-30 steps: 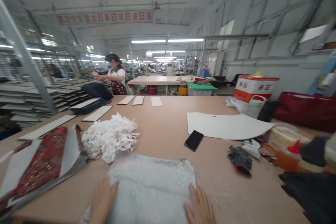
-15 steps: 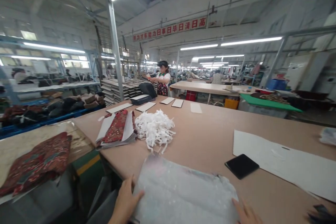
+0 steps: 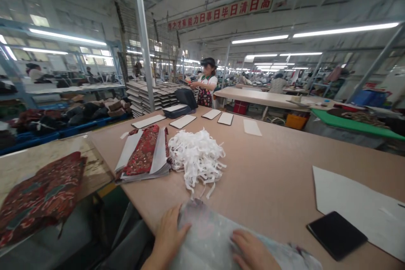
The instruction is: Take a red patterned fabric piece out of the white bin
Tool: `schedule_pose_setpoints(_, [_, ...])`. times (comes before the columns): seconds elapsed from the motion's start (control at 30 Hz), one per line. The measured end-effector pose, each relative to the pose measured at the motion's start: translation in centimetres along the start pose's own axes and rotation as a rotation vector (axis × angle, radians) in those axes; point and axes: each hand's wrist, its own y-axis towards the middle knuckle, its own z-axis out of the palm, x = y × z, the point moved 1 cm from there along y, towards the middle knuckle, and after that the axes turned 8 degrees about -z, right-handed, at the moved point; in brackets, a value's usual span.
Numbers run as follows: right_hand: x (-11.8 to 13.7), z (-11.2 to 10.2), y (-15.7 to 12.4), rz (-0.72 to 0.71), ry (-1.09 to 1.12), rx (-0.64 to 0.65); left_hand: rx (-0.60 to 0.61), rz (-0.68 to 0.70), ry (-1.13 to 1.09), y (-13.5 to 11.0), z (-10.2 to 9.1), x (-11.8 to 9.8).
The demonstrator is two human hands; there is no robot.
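A greyish-white piece of cloth (image 3: 205, 242) lies at the near table edge, with a faint pinkish print at its far corner. Along its left border rests my left hand (image 3: 169, 236), thumb stretched over the cloth and apart from the fingers. My right hand (image 3: 255, 251) lies on top of the cloth with its fingers spread, slightly blurred. Beyond the cloth's far corner is a tangled heap of white strips (image 3: 198, 156). To the heap's left, folded red patterned fabric (image 3: 144, 152) sits on grey-white sheets.
A black square pad (image 3: 337, 235) overlaps a white sheet (image 3: 354, 202) at right. White dark-edged panels (image 3: 182, 121) and a dark case (image 3: 177, 110) are farther back. More red patterned fabric (image 3: 44, 196) lies on a side table. Across the table stands a person (image 3: 207, 86).
My right hand has moved left, inward from the cloth's right end onto its middle. The view has swung and tilted slightly. My left hand stays at the left border.
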Motion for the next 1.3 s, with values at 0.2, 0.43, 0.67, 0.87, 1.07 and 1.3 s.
schedule_pose_setpoints(0.2, [1.8,1.7,10.6,0.111,0.131,-0.093,-0.009,0.139,-0.134,0.4,2.7,-0.9])
schedule_pose_setpoints(0.43, [2.3,0.0,8.3,-0.174,0.343,-0.183,-0.001,0.058,-0.366,-1.2,3.3,2.0])
schedule_pose_setpoints(0.67, [1.9,-0.1,8.9,-0.178,0.367,-0.121,0.123,0.096,-0.383,1.2,1.9,-1.0])
schedule_pose_setpoints(0.87, [2.6,-0.6,9.8,-0.217,0.289,-0.039,0.037,0.041,-0.47,2.4,3.6,-0.2])
schedule_pose_setpoints(1.07, [3.1,0.0,9.6,-0.181,0.368,-0.07,-0.233,0.18,-0.252,1.5,3.6,0.3])
schedule_pose_setpoints(1.3, [2.8,0.3,13.8,0.112,0.579,0.16,-0.088,0.121,-0.207,1.7,2.5,-1.0])
